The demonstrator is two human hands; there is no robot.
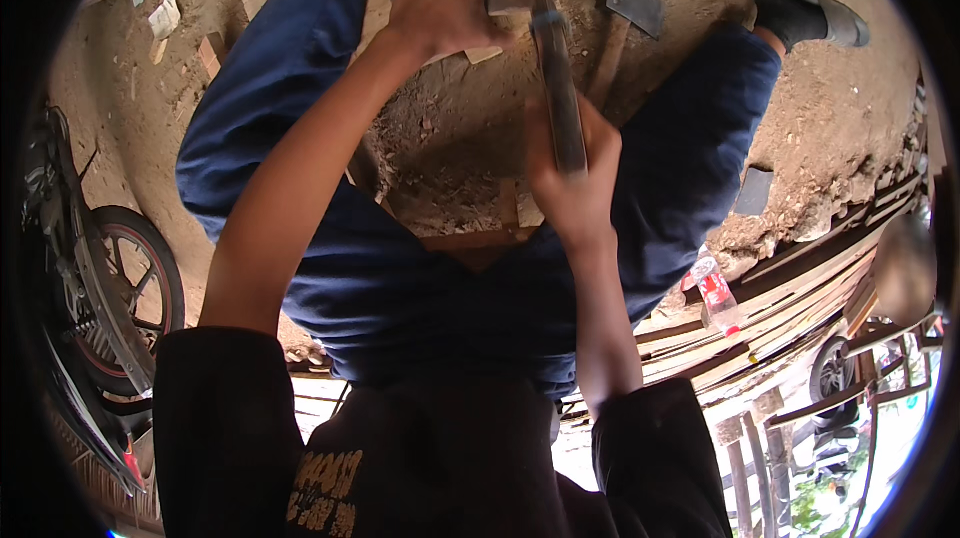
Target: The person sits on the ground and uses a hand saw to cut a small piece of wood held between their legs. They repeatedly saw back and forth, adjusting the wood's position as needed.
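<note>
At upper centre, the right hand point(582, 168) wraps a long, dark, blue-banded tool point(562, 88); the left hand point(440, 3) bends over a pale wooden piece point(375, 16), grip hidden. Steady wood, fingers clear of the tool, seems wise.

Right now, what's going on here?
A person in dark blue trousers grips a long, narrow, dark tool in the right hand; its far end leaves the view. The left hand lies over a pale wooden piece, its hold unclear. An axe-like tool with grey metal head and wooden handle lies on brown dirt floor.
</note>
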